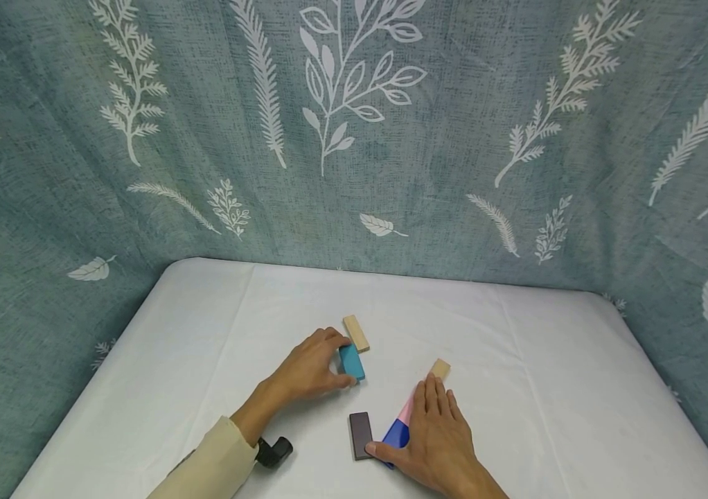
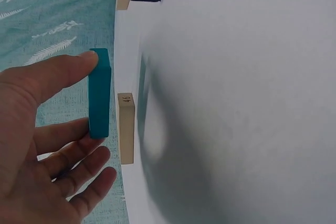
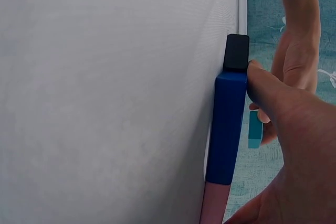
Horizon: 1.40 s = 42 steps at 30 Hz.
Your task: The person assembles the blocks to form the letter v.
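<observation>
My left hand [image 1: 307,369] pinches a teal block [image 1: 351,362] by its two ends, thumb on one and fingers on the other. In the left wrist view the block [image 2: 100,94] is held just off the white table. A loose pale wooden block [image 1: 356,333] lies beyond it. My right hand [image 1: 438,438] lies flat with straight fingers over a slanting row: a blue block [image 1: 397,434], a pink block [image 1: 406,412] and a wooden block [image 1: 440,369]. The hand covers part of that row. Its thumb reaches the near end of a dark block [image 1: 360,435].
A white cloth covers the table [image 1: 291,298]. A green leaf-patterned curtain [image 1: 354,194] hangs behind it and along its sides. A black strap mount [image 1: 274,452] sticks out from the left wrist, below the beige sleeve [image 1: 213,461].
</observation>
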{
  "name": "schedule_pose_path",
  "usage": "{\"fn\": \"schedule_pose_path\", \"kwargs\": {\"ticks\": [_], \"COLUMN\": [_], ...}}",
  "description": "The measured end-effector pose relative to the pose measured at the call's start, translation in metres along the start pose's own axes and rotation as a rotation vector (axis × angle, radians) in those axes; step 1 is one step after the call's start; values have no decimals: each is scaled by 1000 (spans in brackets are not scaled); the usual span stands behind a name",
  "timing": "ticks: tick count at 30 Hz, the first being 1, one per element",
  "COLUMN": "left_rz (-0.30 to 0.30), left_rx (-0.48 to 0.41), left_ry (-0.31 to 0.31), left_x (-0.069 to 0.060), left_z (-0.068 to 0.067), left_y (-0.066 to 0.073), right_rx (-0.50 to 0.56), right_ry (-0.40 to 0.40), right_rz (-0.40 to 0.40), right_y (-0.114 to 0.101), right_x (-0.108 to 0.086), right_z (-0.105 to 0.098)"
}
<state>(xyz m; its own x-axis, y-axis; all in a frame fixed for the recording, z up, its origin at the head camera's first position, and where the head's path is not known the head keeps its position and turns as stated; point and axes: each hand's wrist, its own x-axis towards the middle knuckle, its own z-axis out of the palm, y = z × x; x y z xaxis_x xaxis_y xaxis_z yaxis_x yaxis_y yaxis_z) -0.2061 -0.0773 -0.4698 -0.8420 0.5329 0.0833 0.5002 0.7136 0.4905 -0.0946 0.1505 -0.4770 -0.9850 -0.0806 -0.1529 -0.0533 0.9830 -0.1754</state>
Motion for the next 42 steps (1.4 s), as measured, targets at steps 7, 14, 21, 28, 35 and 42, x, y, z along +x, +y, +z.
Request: {"fn": "schedule_pose_path", "kwargs": {"ticks": [7, 14, 21, 28, 35, 42], "left_rz": [16, 53, 83, 108, 100, 103], "left_rx": [-14, -16, -7, -4, 1, 15], "left_ry": [-38, -61, -76, -85, -100, -102], "left_x": [-5, -12, -19, -23, -25, -25], "left_z": [1, 3, 5, 7, 9, 11], "left_y": [6, 10, 12, 13, 12, 11], "right_rx": [-2, -7, 2, 6, 5, 22], "right_ry": [9, 15, 0, -2, 2, 6], "right_rz": [-5, -11, -2, -4, -7, -6], "right_y": [0, 0, 0, 0, 1, 0], "right_x": [-1, -1, -1, -1, 0, 0], "right_z": [0, 1, 0, 0, 0, 1]}}
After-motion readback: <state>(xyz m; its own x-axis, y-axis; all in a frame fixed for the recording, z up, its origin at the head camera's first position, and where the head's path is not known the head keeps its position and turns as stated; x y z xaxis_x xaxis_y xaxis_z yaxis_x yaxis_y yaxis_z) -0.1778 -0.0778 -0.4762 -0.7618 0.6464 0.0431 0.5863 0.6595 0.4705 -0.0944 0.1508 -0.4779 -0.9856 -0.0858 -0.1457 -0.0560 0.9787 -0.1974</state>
